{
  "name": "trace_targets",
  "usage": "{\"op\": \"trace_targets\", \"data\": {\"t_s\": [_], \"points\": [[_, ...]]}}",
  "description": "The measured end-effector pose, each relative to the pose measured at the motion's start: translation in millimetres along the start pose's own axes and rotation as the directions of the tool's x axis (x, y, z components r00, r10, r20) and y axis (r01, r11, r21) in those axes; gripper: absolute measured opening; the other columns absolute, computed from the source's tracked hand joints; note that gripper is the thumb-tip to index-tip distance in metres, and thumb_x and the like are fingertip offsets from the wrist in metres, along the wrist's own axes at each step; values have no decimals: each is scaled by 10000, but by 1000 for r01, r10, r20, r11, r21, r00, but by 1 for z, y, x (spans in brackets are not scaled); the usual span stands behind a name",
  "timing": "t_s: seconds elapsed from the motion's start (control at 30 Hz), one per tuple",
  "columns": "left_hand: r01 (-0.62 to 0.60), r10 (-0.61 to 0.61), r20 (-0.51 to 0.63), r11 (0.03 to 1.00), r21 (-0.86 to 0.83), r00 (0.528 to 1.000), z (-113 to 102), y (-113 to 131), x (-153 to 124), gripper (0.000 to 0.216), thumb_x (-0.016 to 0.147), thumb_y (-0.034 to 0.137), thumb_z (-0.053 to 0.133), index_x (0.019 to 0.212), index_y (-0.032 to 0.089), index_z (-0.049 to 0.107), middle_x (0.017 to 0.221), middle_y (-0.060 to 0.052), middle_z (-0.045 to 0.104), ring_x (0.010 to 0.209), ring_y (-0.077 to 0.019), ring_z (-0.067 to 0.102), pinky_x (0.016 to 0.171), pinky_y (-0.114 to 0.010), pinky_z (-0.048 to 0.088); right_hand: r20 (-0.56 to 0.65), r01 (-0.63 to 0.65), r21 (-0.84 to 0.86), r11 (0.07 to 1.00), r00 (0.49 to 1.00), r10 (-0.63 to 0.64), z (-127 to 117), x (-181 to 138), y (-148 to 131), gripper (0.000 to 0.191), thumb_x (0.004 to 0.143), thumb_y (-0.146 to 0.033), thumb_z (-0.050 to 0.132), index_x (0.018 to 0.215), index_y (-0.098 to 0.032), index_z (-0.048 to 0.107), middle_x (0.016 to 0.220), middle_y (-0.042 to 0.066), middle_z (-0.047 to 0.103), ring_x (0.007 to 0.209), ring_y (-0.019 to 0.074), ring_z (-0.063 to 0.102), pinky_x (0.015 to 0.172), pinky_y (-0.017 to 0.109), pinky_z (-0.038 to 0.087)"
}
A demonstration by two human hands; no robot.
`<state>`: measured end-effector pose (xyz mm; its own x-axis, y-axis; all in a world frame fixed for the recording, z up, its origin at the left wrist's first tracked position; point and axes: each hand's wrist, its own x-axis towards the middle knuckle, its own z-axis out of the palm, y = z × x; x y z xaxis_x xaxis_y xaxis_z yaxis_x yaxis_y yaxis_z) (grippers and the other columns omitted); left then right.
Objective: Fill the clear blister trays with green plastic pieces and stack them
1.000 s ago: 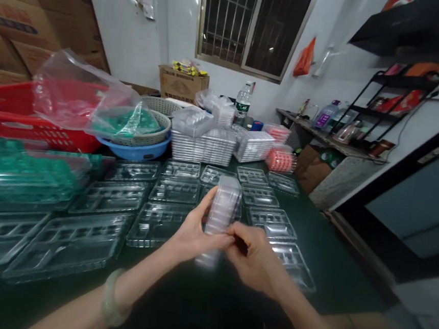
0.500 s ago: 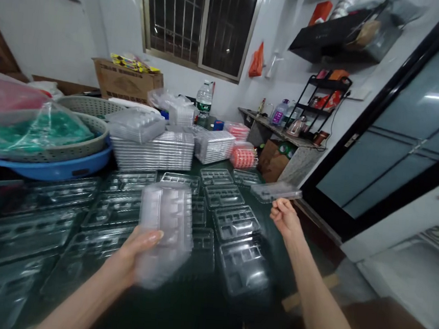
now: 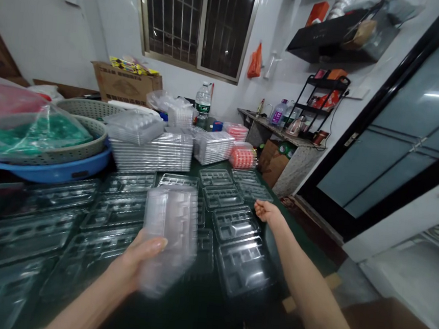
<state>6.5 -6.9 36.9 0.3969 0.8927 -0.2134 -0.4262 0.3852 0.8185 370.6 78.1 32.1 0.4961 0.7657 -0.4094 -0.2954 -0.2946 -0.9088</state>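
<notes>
A stack of clear plastic trays is gripped in my left hand, thumb on top, held tilted above the table and slightly blurred. My right hand has its fingers pinched at the near corner of a single clear plastic tray, which lies low at the right end of the far row. Whether that tray rests fully on the table cannot be seen. Just left of my right hand are more clear trays, one behind another. The stack hides part of a tray beneath it.
Rows of clear trays cover the left of the dark green table. Tall tray stacks stand at the back, beside red-patterned packs. A blue basin with a colander sits at the left. A glass door is at right.
My right hand has moved left and slightly down, bringing its tray from the air to the end of the far row. The stack in my left hand has shifted slightly right.
</notes>
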Motion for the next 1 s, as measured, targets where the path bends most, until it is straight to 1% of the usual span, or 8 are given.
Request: {"op": "trace_targets", "data": {"t_s": [0.23, 0.27, 0.33, 0.4, 0.53, 0.67, 0.87, 1.0], "points": [[-49, 53, 79, 997, -51, 995, 21, -7, 11, 299, 587, 259, 730, 835, 137, 617, 689, -43, 642, 599, -176, 603, 574, -293, 486, 290, 275, -125, 953, 929, -230, 24, -111, 14, 179, 687, -292, 678, 717, -138, 591, 521, -50, 538, 385, 42, 418, 365, 168, 314], [-63, 67, 94, 997, -49, 993, 27, -10, 13, 280, 600, 258, 724, 824, 130, 614, 672, -39, 634, 584, -165, 595, 566, -281, 479, 390, 322, -145, 935, 888, -245, 32, -134, 19, 197, 656, -300, 702, 726, -143, 606, 531, -41, 557, 399, 51, 440, 366, 173, 314], [-91, 98, 138, 994, -57, 986, 40, -15, 15, 264, 627, 271, 709, 818, 122, 605, 672, -45, 631, 586, -164, 595, 567, -278, 472, 663, 550, -213, 807, 689, -294, 49, -176, 26, 196, 668, -315, 690, 746, -151, 616, 551, -38, 566, 416, 56, 455, 379, 178, 324], [-100, 114, 216, 992, -75, 970, 47, -20, 14, 280, 660, 300, 681, 859, 121, 599, 707, -66, 644, 624, -194, 614, 593, -306, 477, 757, 650, -195, 734, 575, -309, 61, -205, 32, 191, 676, -323, 684, 707, -154, 601, 535, -50, 538, 419, 50, 443, 389, 177, 325], [-85, 95, 395, 996, -41, 914, 48, -21, 4, 307, 726, 344, 601, 905, 95, 584, 678, -110, 643, 639, -265, 633, 616, -393, 475, 794, 572, -186, 799, 567, -221, 71, -217, 36, 236, 696, -365, 659, 670, -158, 550, 487, -62, 490, 381, 50, 420, 357, 172, 301], [-109, 89, 417, 994, 25, 905, 44, -18, -3, 300, 752, 344, 569, 895, 81, 573, 620, -102, 620, 606, -274, 626, 605, -417, 470, 830, 534, -229, 814, 544, -123, 69, -209, 40, 245, 736, -392, 600, 685, -165, 524, 523, -48, 515, 381, 61, 434, 353, 177, 312], [-348, 295, 227, 904, 248, 928, 46, -14, -5, 372, 656, 232, 701, 993, 153, 565, 782, -33, 631, 706, -185, 597, 632, -276, 461, 782, 855, -289, 431, 470, -409, 65, -225, 45, 165, 791, -191, 483, 628, -167, 478, 542, -54, 434, 484, 57, 364, 443, 185, 259], [-289, 220, 304, 935, 205, 927, 45, -10, -1, 388, 616, 210, 727, 970, 141, 583, 744, -29, 638, 652, -170, 590, 573, -255, 466, 810, 868, -236, 437, 424, -405, 52, -236, 36, 144, 795, -168, 483, 652, -164, 501, 556, -53, 403, 511, 60, 348, 469, 187, 262]]}}
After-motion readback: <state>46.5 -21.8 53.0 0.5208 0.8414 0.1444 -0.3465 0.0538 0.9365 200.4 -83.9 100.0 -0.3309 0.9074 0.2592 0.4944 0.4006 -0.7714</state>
